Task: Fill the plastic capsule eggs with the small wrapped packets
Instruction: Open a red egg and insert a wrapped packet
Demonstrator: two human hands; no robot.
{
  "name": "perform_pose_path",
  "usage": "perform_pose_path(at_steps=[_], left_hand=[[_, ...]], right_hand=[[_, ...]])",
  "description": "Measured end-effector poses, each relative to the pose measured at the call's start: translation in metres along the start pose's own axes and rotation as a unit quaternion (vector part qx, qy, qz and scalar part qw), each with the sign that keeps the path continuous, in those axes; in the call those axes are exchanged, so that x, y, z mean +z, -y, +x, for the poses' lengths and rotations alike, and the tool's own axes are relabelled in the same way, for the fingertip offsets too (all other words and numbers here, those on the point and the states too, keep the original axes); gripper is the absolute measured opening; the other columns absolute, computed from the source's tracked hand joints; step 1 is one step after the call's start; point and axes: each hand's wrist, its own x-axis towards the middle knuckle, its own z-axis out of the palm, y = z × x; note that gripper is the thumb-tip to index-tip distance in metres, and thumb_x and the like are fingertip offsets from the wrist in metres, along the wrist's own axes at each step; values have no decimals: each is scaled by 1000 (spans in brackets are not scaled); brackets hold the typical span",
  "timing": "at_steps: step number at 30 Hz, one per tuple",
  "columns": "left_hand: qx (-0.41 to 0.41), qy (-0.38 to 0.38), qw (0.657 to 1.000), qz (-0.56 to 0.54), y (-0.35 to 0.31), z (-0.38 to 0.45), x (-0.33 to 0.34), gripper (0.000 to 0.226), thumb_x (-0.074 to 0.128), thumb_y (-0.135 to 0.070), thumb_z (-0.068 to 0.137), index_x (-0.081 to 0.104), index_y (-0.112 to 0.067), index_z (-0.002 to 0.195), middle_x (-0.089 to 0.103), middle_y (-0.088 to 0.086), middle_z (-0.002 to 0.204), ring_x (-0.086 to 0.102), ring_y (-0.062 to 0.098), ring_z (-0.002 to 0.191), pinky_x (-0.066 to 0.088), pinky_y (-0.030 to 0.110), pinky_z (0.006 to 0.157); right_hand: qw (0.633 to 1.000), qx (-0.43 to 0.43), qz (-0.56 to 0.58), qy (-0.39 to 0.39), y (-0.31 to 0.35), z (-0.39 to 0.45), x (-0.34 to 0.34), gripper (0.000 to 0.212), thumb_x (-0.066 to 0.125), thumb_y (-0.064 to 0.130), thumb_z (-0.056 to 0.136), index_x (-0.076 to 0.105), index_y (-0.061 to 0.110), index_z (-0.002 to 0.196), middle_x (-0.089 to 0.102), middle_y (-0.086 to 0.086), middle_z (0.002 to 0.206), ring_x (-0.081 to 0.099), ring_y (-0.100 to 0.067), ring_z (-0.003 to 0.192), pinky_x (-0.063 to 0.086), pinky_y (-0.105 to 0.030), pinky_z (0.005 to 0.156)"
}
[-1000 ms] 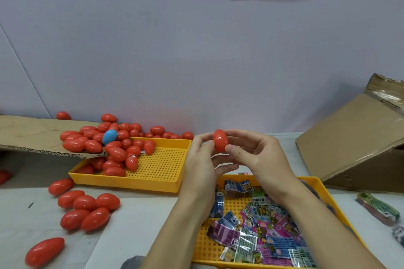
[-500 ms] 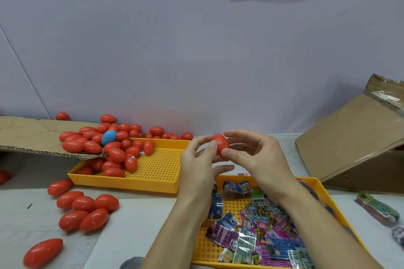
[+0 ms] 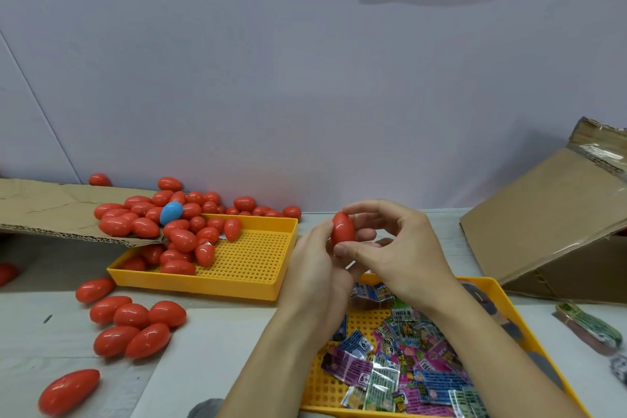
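Both hands hold one closed red capsule egg (image 3: pixel 343 228) upright above the table. My left hand (image 3: pixel 314 268) cups it from the left, and my right hand (image 3: pixel 393 248) pinches it with thumb below and fingers curled over the top. Below them a yellow perforated tray (image 3: pixel 515 322) holds several small colourful wrapped packets (image 3: pixel 400 363). A second yellow tray (image 3: pixel 251 268) at the left holds several red eggs (image 3: pixel 183 241) spilling off a cardboard flap, with a single blue egg (image 3: pixel 171 212) among them.
Loose red eggs (image 3: pixel 135 326) lie on the table at the left, one near the front edge (image 3: pixel 69 390). A cardboard sheet (image 3: pixel 44 207) overhangs the left tray. A tilted cardboard box (image 3: pixel 549 224) stands at the right. Stray packets (image 3: pixel 588 324) lie at the far right.
The egg has been turned between the fingers and now stands upright. My right thumb has shifted under it; both hands have stayed in the same place.
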Motion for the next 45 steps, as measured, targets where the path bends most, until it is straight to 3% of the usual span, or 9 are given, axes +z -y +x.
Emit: perform_pose_path(at_steps=[14,19,21,24,30,34,36,40,45], left_hand=[[-98,25,989,-107,-5,-1,-1,40,44,-18,96,78,-1,83,63,14,76,67,23,67,61,33,69],[-2,-120,992,-32,-11,5,-8,16,56,-12,92,63,2,91,65,13,74,67,19,61,56,28,55],[50,-187,981,-7,-13,9,-15,15,60,-9,94,61,5,102,64,11,76,65,16,59,56,25,56],[92,-240,966,21,-15,11,-22,25,68,-7,91,60,2,112,65,9,78,66,14,58,56,24,57],[124,-244,959,78,-10,12,-22,16,71,-9,89,61,-8,102,68,7,75,66,15,60,53,23,53],[132,-237,958,93,-9,13,-22,18,70,-9,89,62,-6,104,69,4,73,66,15,61,52,22,52],[134,-237,957,98,-8,13,-23,18,70,-10,89,63,-5,105,69,4,72,65,15,60,52,22,52],[143,-231,957,107,-7,13,-24,18,70,-9,89,64,-3,105,70,3,71,66,15,61,52,22,51],[142,-230,956,112,-7,13,-24,18,70,-10,89,64,-3,105,71,3,71,66,15,60,51,22,51]], right_hand=[[999,-10,-51,-15,2,2,2,46,95,26,57,74,43,94,57,6,98,59,-2,91,52,-13,67],[995,-22,-99,14,4,2,-7,23,79,34,80,74,40,101,66,12,92,61,-5,90,50,-18,66],[993,-3,-114,20,6,4,-13,8,72,32,87,76,35,94,70,11,81,64,-4,79,49,-16,64],[973,47,-205,92,8,8,-23,11,68,25,92,78,27,89,71,12,74,65,-3,72,53,-17,65],[924,74,-317,199,20,6,-18,7,77,35,84,77,31,78,65,15,77,59,6,69,42,-10,51],[892,72,-386,225,23,-2,4,20,84,47,73,74,30,79,56,15,93,59,-6,86,48,-23,68],[877,62,-423,220,23,-5,10,26,85,51,69,73,29,78,55,13,94,57,-7,83,44,-22,62],[866,52,-451,210,20,-8,14,37,87,55,63,69,26,75,48,13,92,51,-7,77,43,-25,60],[871,54,-428,237,16,-7,13,27,85,45,72,69,23,68,53,11,92,56,-10,82,50,-28,67]])
